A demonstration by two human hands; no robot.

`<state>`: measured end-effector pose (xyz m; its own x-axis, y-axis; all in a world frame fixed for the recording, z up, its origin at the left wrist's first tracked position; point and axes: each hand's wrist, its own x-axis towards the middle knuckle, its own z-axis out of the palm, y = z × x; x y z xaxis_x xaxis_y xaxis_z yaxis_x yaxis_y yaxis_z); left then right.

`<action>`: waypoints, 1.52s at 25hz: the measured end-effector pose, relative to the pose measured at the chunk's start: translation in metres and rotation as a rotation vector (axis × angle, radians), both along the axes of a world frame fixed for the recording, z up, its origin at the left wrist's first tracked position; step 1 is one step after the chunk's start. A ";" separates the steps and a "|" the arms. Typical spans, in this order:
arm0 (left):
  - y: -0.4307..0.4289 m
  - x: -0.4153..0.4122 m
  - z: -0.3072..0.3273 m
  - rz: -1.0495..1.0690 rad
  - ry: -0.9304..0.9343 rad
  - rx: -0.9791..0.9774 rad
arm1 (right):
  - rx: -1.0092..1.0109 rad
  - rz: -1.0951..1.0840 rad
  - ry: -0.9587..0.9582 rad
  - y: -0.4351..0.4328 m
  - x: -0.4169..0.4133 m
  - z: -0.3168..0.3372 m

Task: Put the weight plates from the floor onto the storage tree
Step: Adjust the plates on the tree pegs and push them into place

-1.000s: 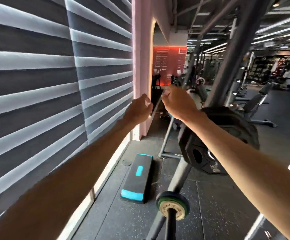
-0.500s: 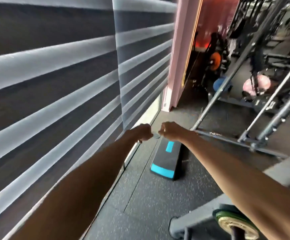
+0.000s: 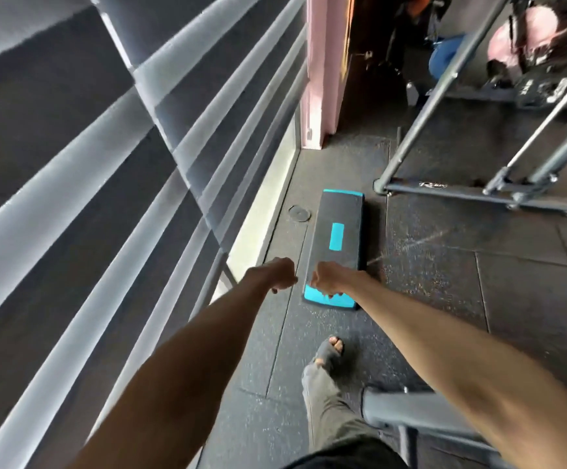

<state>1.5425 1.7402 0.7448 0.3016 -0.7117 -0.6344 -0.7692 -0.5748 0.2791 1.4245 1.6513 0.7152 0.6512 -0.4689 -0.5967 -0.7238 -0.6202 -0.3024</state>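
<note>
Compared with half a second ago, our view tips further toward the floor [image 3: 427,282]. The step platform [image 3: 339,211] now lies whole before us, and a foot [image 3: 330,350] in an open-toed grey sock has entered at the bottom centre. The green-rimmed plate seen then at the lower right has left the frame. We cannot tell from this view where the weight plates lie.

Both arms reach forward, with the left hand [image 3: 280,275] and the right hand [image 3: 327,277] close together but apart. Each shows us its back, fingers curled into a fist; whatever the palms enclose is hidden. The right hand hangs over the platform's teal near end, and the left is just beside its left edge.

Striped blinds [image 3: 106,164] fill the left side. A grey rack frame [image 3: 451,192] stands on the floor beyond the platform, to its right. A grey beam [image 3: 421,412] crosses under our right forearm.
</note>
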 end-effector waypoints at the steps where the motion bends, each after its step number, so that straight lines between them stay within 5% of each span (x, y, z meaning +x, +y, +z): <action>1: -0.028 0.015 -0.005 -0.021 -0.010 0.023 | 0.006 -0.007 -0.007 -0.025 0.016 -0.007; 19: -0.579 0.284 -0.060 -0.273 -0.017 0.077 | 0.089 -0.195 -0.014 -0.532 0.262 -0.040; 27: -0.850 0.449 -0.033 -0.422 -0.025 -0.001 | 0.006 -0.509 -0.145 -0.800 0.397 -0.009; 38: -1.221 0.509 -0.074 -0.699 -0.034 0.060 | 0.070 -0.636 -0.073 -1.132 0.469 -0.063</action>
<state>2.0519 0.5194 0.6711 -0.1937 -0.7097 -0.6773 -0.9718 0.0438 0.2319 1.8939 0.5195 0.6518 0.2990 -0.7385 -0.6043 -0.9195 -0.0537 -0.3894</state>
